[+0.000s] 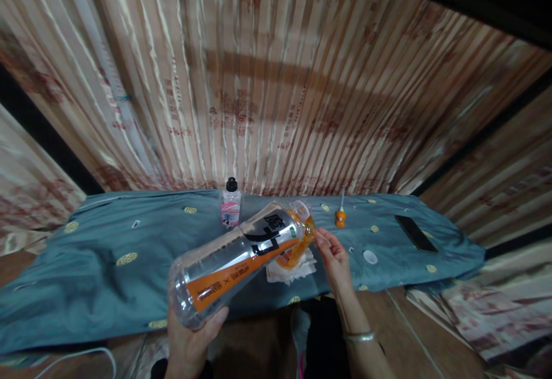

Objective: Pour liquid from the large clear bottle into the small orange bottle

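My left hand (194, 333) is closed around the base of a large clear plastic bottle (237, 258) with a silver and orange label. The bottle is tilted, its neck toward the right and slightly up. Beneath and behind that neck, a smaller see-through orange bottle (291, 257) rests on a folded white cloth (302, 270), partly hidden. The fingers of my right hand (333, 252) are pinched at the orange bottle's upper part. Whether liquid passes between the bottles cannot be seen. Right of them lies an orange pump top (340, 218) with a pale tube.
A small clear bottle with black cap and pink label (230, 209) stands at the back. A white round disc (370, 257) and a dark phone (416, 233) lie to the right on the teal patterned cloth (99, 264). A pleated curtain (267, 91) hangs behind.
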Demonstrator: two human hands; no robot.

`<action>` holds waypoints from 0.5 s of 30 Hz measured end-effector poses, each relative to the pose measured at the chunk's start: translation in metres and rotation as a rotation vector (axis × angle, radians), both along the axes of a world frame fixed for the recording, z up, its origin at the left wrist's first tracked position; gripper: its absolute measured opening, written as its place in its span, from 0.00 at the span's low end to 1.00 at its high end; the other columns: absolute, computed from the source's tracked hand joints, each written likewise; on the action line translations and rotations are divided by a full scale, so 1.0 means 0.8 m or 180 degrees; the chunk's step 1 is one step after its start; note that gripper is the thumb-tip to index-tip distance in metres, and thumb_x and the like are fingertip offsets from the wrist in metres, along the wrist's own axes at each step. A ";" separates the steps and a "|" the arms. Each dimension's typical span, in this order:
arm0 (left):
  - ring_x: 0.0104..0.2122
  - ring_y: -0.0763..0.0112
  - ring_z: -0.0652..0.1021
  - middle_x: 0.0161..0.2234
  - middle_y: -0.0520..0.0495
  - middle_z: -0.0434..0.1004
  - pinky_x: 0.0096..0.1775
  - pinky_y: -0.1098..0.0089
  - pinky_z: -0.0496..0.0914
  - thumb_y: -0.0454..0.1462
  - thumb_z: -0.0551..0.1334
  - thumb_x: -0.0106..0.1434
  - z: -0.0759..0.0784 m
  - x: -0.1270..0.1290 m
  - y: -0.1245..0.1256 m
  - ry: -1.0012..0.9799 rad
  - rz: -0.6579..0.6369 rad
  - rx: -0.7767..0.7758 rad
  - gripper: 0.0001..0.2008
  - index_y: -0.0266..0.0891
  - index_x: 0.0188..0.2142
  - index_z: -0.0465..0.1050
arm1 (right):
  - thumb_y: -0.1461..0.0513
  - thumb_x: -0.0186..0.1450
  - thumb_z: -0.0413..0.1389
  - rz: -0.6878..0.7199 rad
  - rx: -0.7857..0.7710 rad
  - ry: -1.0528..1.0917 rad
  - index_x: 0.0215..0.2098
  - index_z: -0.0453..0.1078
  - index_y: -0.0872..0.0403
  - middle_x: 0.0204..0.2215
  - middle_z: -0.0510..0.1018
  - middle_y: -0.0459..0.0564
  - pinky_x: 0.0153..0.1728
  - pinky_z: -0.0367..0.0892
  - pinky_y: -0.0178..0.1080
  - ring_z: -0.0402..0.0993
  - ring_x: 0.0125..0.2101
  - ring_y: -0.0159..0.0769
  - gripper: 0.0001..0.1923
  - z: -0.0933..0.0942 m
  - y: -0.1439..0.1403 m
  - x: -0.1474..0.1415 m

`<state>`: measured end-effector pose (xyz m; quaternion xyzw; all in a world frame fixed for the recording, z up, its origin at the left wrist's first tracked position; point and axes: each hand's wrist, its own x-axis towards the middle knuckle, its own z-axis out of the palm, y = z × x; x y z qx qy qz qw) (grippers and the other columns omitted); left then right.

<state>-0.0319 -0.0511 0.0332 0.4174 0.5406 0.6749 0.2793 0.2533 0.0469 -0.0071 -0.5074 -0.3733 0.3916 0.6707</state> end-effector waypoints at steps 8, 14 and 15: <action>0.48 0.50 0.80 0.38 0.46 0.78 0.58 0.50 0.68 0.52 0.74 0.48 -0.010 0.002 -0.001 -0.0088 0.0101 -0.0077 0.24 0.42 0.38 0.71 | 0.50 0.52 0.72 0.1074 0.0231 -0.0653 0.65 0.60 0.46 0.64 0.71 0.56 0.65 0.61 0.54 0.68 0.64 0.53 0.47 -0.003 -0.014 -0.022; 0.51 0.47 0.79 0.48 0.40 0.79 0.59 0.46 0.68 0.52 0.73 0.49 -0.010 0.001 -0.002 -0.0067 0.0069 -0.0109 0.29 0.41 0.44 0.71 | 0.50 0.46 0.74 0.0785 -0.0330 -0.1165 0.56 0.66 0.52 0.48 0.82 0.56 0.54 0.71 0.57 0.79 0.50 0.57 0.44 -0.010 -0.007 -0.040; 0.52 0.47 0.79 0.51 0.38 0.78 0.59 0.46 0.68 0.52 0.73 0.48 -0.008 0.001 -0.002 -0.0053 0.0061 -0.0120 0.31 0.40 0.48 0.71 | 0.50 0.45 0.74 0.0721 -0.0362 -0.1199 0.55 0.66 0.53 0.47 0.82 0.57 0.53 0.72 0.57 0.80 0.49 0.57 0.43 -0.011 -0.005 -0.042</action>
